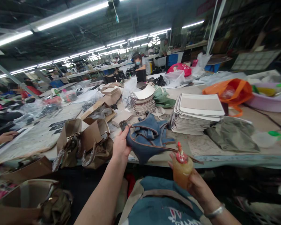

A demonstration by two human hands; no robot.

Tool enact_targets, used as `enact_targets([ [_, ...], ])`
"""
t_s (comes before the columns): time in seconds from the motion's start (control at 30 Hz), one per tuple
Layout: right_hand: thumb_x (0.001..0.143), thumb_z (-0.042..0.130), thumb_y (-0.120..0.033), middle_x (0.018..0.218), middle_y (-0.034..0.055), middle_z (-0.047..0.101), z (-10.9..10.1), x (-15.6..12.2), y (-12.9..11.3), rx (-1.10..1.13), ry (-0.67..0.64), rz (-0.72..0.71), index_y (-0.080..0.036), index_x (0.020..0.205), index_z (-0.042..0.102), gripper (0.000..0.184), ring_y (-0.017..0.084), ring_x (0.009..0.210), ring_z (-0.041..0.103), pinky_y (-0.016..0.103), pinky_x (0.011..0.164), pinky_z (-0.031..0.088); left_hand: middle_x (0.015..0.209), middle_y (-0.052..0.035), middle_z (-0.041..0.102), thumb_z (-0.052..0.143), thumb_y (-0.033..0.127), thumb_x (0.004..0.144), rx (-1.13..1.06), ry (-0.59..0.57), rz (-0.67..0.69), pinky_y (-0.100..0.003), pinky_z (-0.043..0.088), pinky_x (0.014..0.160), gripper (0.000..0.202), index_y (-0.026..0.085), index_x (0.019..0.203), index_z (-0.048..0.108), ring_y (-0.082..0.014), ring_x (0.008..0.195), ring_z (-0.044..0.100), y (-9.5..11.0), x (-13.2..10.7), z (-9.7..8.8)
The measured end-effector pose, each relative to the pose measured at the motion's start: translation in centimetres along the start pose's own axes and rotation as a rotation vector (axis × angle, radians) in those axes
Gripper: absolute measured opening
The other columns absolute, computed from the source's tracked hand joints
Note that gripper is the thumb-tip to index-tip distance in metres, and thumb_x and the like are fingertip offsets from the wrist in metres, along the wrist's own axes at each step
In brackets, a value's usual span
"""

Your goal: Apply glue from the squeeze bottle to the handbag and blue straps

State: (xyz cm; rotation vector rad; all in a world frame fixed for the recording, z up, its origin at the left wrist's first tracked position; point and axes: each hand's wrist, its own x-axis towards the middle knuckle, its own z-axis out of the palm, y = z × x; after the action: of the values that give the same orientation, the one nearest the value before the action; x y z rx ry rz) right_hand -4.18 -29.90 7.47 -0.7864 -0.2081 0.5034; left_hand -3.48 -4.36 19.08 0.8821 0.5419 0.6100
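My left hand (121, 144) grips the end of a blue fabric piece (145, 150) with brown edges, shaped like part of a bag. Above the thumb a small dark piece (123, 125) sticks up; I cannot make out what it is. The rest of the blue fabric lies crumpled on the table in front. In my right hand (198, 186) is a squeeze bottle (182, 172) of amber liquid with a red nozzle cap, held upright at the table edge. A thin brown-edged strip of the blue piece passes behind the bottle's cap.
Stacks of pale panels (196, 112) and curved white sheets (142, 100) stand on the table. Open cardboard boxes (92, 134) with olive bags are at left. An orange bag (231, 90) and olive cloth (231, 134) lie right. A co-worker's hand (8, 136) shows far left.
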Motion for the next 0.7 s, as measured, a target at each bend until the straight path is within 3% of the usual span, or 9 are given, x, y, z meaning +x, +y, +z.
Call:
enact_targets([
  [0.07, 0.066, 0.075, -0.046, 0.126, 0.0055, 0.058, -0.4, 0.7, -0.6, -0.016, 0.049, -0.042, -0.031, 0.123, 0.057, 0.062, 0.028, 0.118, 0.051, 0.048, 0.106, 0.032, 0.047, 0.0076, 0.045, 0.067, 0.021, 0.076, -0.011, -0.024, -0.061, -0.017, 0.037, 0.035, 0.018, 0.011, 0.09, 0.064, -0.0042, 0.032, 0.037, -0.1, 0.1, -0.9],
  [0.2, 0.055, 0.081, -0.041, 0.118, 0.0089, 0.063, -0.8, 2.5, -1.7, 0.019, 0.092, -0.105, -0.024, 0.116, 0.062, 0.067, 0.029, 0.108, 0.058, 0.042, 0.092, 0.048, 0.041, 0.0096, 0.035, 0.064, 0.024, 0.08, -0.06, -0.012, -0.157, -0.016, 0.035, 0.035, 0.017, 0.009, 0.089, 0.062, -0.0033, 0.031, 0.032, -0.9, 0.0, -2.7],
  [0.37, 0.062, 0.079, -0.036, 0.1, 0.0058, 0.07, 1.5, 4.5, -1.5, 0.073, 0.218, -0.007, -0.024, 0.104, 0.066, 0.045, 0.023, 0.086, 0.067, 0.034, 0.074, 0.056, 0.041, 0.0113, 0.028, 0.06, 0.034, 0.084, -0.233, -0.015, -0.334, -0.016, 0.045, 0.047, 0.025, 0.009, 0.086, 0.061, -0.0015, 0.033, 0.028, -2.9, -0.8, -4.4],
  [0.43, 0.067, 0.076, -0.038, 0.097, 0.0014, 0.071, 2.8, 5.0, -1.2, 0.119, 0.267, 0.014, -0.027, 0.101, 0.066, 0.037, 0.019, 0.084, 0.067, 0.028, 0.071, 0.057, 0.041, 0.01, 0.032, 0.058, 0.036, 0.085, -0.248, 0.042, -0.374, -0.022, 0.05, 0.058, 0.026, 0.01, 0.08, 0.06, -0.0024, 0.035, 0.033, -3.7, -1.0, -5.0],
  [0.53, 0.07, 0.072, -0.042, 0.1, -0.0038, 0.07, 4.6, 5.5, -1.1, 0.18, 0.335, 0.038, -0.031, 0.101, 0.066, 0.033, 0.014, 0.085, 0.066, 0.025, 0.067, 0.057, 0.052, 0.0006, 0.053, 0.052, 0.041, 0.087, -0.261, 0.107, -0.407, -0.028, 0.051, 0.066, 0.033, 0.011, 0.076, 0.059, -0.0095, 0.048, 0.052, -4.3, -1.2, -5.9],
  [0.6, 0.074, 0.069, -0.042, 0.107, -0.0036, 0.068, 5.7, 5.9, -1.1, 0.184, 0.375, 0.058, -0.031, 0.102, 0.066, 0.031, 0.015, 0.09, 0.064, 0.027, 0.069, 0.058, 0.065, -0.0056, 0.062, 0.045, 0.051, 0.087, -0.293, 0.05, -0.441, -0.03, 0.05, 0.065, 0.043, 0.011, 0.082, 0.061, -0.0145, 0.058, 0.059, -4.0, -1.6, -6.7],
  [0.7, 0.079, 0.064, -0.041, 0.118, -0.0012, 0.063, 7.8, 6.7, -1.4, 0.114, 0.385, 0.103, -0.03, 0.104, 0.066, 0.028, 0.017, 0.103, 0.059, 0.029, 0.069, 0.058, 0.072, -0.005, 0.064, 0.049, 0.055, 0.084, -0.28, -0.04, -0.422, -0.03, 0.048, 0.062, 0.044, 0.014, 0.091, 0.062, -0.0153, 0.061, 0.059, -2.9, -2.9, -8.4],
])
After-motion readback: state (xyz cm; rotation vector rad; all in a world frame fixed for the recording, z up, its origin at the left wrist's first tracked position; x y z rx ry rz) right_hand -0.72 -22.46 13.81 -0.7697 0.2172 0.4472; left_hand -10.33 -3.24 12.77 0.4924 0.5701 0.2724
